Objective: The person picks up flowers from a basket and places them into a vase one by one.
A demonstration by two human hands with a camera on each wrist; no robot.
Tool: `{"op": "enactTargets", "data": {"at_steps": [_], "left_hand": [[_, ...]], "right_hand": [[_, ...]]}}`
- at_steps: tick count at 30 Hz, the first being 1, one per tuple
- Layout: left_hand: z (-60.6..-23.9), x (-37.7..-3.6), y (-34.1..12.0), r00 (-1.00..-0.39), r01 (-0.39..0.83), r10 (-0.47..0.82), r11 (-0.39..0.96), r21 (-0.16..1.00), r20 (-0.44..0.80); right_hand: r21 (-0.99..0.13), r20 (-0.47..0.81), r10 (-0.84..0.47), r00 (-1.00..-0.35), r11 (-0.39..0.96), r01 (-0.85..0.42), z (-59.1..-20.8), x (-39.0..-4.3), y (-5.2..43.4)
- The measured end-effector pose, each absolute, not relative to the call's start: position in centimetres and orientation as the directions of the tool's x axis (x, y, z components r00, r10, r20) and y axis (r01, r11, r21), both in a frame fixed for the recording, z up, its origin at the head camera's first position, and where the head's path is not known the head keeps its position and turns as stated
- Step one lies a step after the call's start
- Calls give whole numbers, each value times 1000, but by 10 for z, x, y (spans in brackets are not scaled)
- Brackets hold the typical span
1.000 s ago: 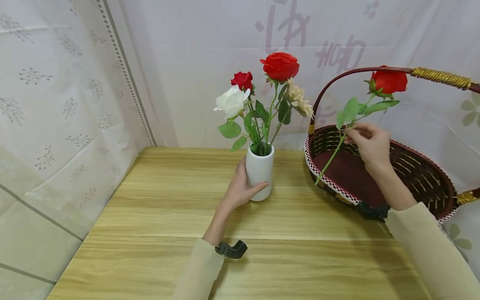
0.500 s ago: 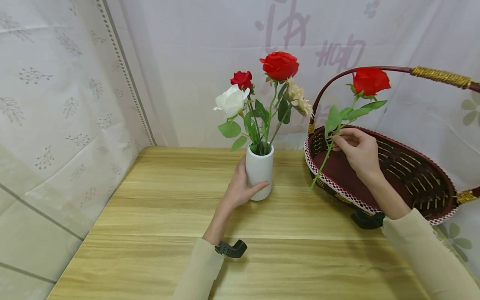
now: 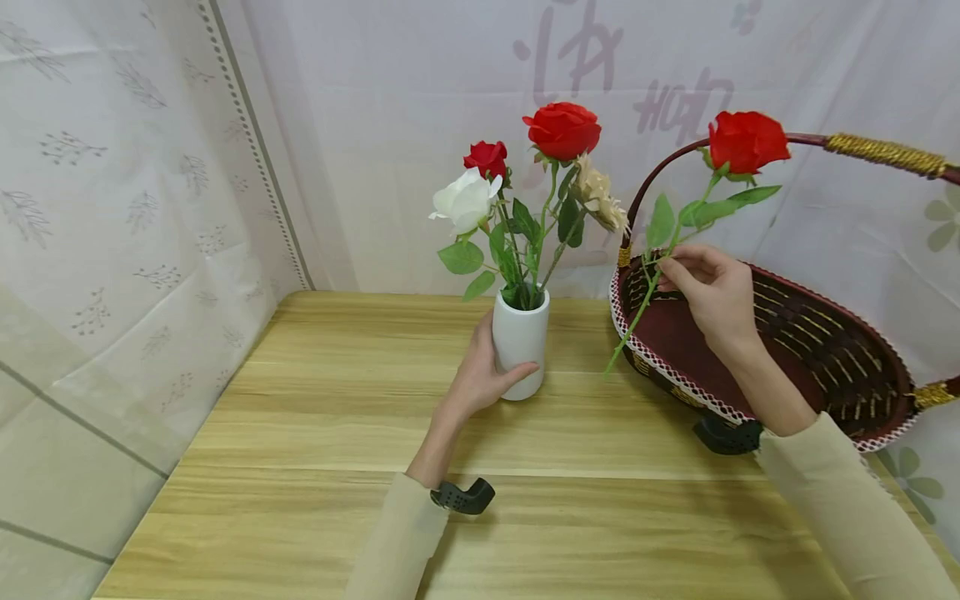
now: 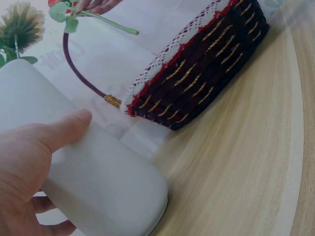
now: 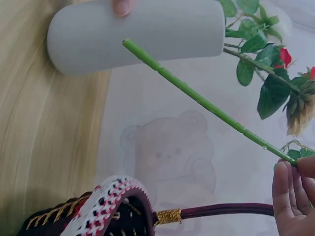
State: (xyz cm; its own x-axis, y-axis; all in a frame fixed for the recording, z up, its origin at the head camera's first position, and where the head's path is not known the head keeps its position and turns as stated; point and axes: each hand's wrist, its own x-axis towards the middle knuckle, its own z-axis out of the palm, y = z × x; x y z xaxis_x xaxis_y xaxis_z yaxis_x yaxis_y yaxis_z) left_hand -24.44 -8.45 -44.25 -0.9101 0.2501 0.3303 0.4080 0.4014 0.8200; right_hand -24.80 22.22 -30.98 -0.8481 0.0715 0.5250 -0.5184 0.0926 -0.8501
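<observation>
My left hand [image 3: 482,371] grips a white vase [image 3: 521,342] standing upright on the wooden table, the thumb across its front. In the vase stand a large red rose [image 3: 562,131], a smaller red rose [image 3: 486,158], a white rose [image 3: 465,202] and a beige flower [image 3: 596,193]. My right hand [image 3: 712,292] pinches the green stem of another red rose [image 3: 747,142] over the basket's left end. The stem [image 5: 197,97] slants down toward the vase, its cut end low, with the bloom outside the right wrist view.
A dark woven basket [image 3: 840,367] with white-and-red lace trim stands on the right of the wooden table [image 3: 337,433]. Its tall handle [image 3: 885,156], wrapped in gold, arches behind the held rose. Printed curtains [image 3: 375,125] hang behind and along the left side.
My right hand has moved left with the rose, from over the basket's middle toward its left end, and the stem's lower end has come nearer the vase. The left hand and vase stay put.
</observation>
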Motion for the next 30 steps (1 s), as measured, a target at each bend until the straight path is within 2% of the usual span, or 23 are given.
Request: {"op": "enactTargets", "data": {"at_steps": [15,30], "left_hand": [[-440,-241,-84,-919,387,241,409,826,312],[-441,-242,-83,-918,392,238,415,821,318]], "right_hand": [[-785,597,116,-794,-119,-608,-290,-249,202],[-699,650,189,-736,-232,-676,-271,-246,183]]}}
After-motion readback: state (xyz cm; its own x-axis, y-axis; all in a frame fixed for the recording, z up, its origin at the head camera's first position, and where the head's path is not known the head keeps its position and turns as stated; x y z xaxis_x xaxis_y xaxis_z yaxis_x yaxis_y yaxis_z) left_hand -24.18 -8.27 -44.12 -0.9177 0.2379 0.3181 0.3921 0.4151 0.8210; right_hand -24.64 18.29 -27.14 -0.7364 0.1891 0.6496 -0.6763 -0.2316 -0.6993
